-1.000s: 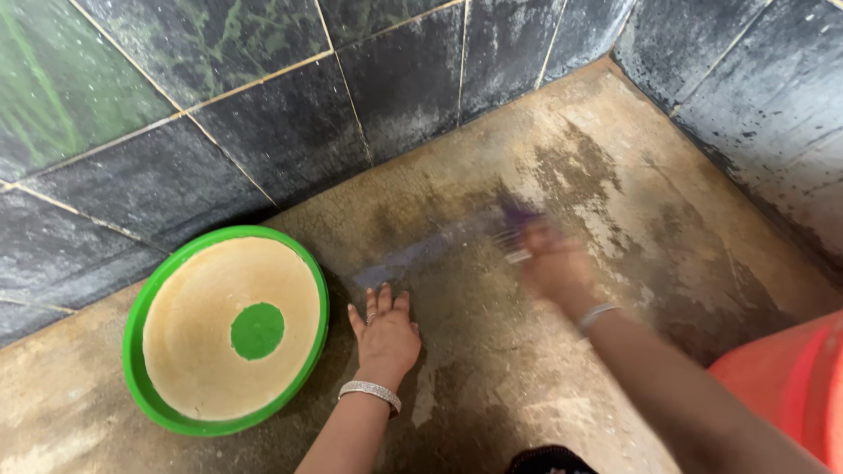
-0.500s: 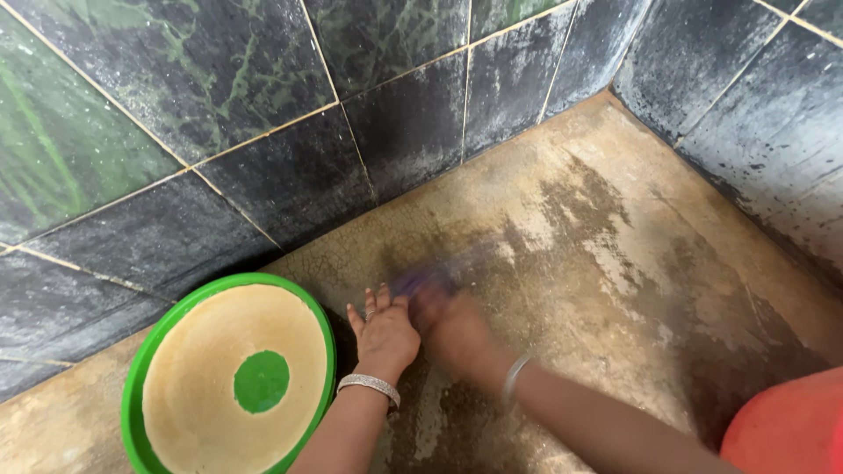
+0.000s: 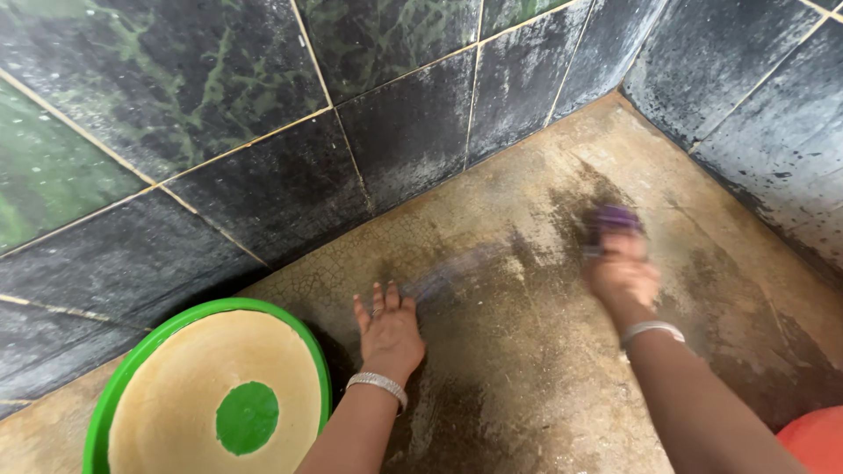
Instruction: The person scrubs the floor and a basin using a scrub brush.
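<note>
My left hand [image 3: 387, 332] lies flat on the wet, stained concrete floor [image 3: 544, 351], fingers spread, holding nothing; a silver bracelet is on its wrist. My right hand [image 3: 622, 274] is blurred by motion and grips a purple scrubbing brush [image 3: 615, 219], which is pressed to the floor near the corner. A faint purple smear of blur runs from the left hand's fingertips toward the brush. The right wrist also carries a silver bangle.
A green plastic basin [image 3: 114, 395] with a pale inside and a green centre spot stands on the floor left of my left hand. Dark green and black wall tiles [image 3: 263, 132] close in the back and right. An orange object [image 3: 817, 443] shows at the bottom right.
My right hand swept the brush left to my left hand, then back right toward the corner. The left hand has stayed planted on the floor.
</note>
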